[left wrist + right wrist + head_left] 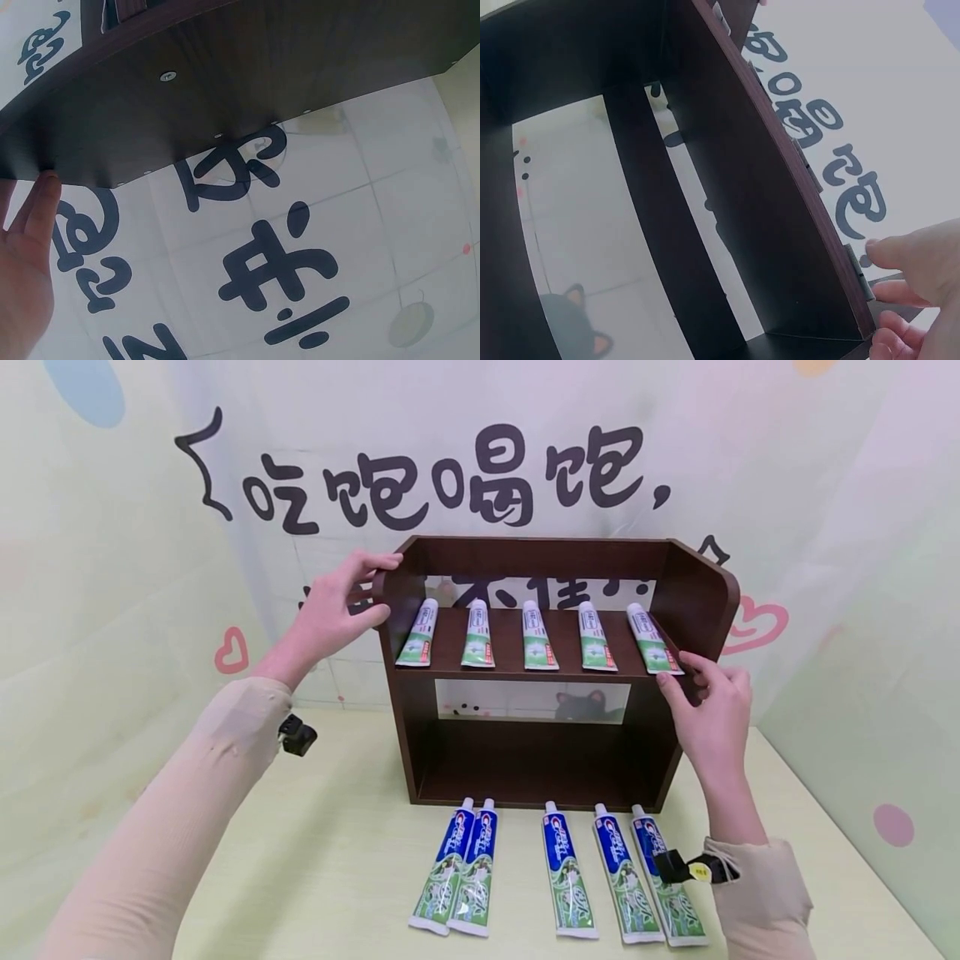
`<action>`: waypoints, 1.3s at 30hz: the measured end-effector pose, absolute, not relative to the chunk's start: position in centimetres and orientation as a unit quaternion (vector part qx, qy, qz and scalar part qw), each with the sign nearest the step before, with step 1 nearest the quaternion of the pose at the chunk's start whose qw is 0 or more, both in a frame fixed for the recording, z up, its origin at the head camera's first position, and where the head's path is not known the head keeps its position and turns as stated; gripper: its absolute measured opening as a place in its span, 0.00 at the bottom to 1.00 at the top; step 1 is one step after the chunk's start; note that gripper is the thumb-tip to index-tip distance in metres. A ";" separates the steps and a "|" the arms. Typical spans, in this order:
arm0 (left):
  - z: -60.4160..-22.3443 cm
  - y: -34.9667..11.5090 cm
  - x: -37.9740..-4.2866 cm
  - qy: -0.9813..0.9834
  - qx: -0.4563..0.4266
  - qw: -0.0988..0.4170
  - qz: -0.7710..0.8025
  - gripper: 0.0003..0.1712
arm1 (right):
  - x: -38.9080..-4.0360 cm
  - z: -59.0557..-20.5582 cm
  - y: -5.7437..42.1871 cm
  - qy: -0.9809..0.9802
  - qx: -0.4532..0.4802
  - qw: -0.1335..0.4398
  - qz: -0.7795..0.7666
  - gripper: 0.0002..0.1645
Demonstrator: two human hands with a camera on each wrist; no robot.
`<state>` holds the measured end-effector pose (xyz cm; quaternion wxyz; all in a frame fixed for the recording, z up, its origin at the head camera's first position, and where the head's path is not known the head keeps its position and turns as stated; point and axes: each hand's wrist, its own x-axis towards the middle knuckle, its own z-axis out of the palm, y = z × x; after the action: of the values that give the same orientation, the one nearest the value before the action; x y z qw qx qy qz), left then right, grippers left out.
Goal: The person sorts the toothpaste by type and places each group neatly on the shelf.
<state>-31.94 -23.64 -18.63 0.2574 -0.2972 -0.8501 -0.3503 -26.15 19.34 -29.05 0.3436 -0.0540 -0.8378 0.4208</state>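
My left hand [335, 602] is at the upper left corner of a dark brown two-tier shelf [540, 558], fingers over the edge and thumb against the side panel. The left wrist view shows fingertips on the outer face of that panel [225, 82]. My right hand [712, 710] pinches the crimped lower end of a white-and-green toothpaste tube [654, 642], rightmost on the upper tier. In the right wrist view, thumb and forefinger meet that tube's end [857, 271]. Other such tubes, among them a middle one [538, 639], lean in a row, caps up.
On the pale table [330, 860] before the shelf lie several blue-and-green toothpaste tubes, caps towards the shelf; the two left ones touch, with a single tube [568, 872] near the middle. Behind stands a wall sheet [480, 410] with large black characters.
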 end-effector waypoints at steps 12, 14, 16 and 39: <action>-17.8 -22.5 -29.8 -0.848 -0.299 0.252 -0.358 0.26 | -24.1 -30.2 19.4 -0.818 -0.017 0.381 0.430 0.28; -18.0 -22.8 -30.4 -0.849 -0.297 0.252 -0.358 0.27 | -23.7 -30.5 19.5 -0.817 -0.009 0.388 0.427 0.28; -18.3 -23.1 -31.3 -0.848 -0.297 0.255 -0.357 0.27 | -23.4 -30.7 19.6 -0.815 -0.004 0.394 0.424 0.29; -19.1 -23.9 -32.8 -0.846 -0.298 0.261 -0.358 0.28 | -20.6 -34.4 20.7 -0.838 0.031 0.385 0.385 0.38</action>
<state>-32.81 -23.91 -19.05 0.2607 -0.2983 -0.8455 -0.3579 -20.56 20.74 -34.40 0.3849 0.0306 -0.8381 0.3854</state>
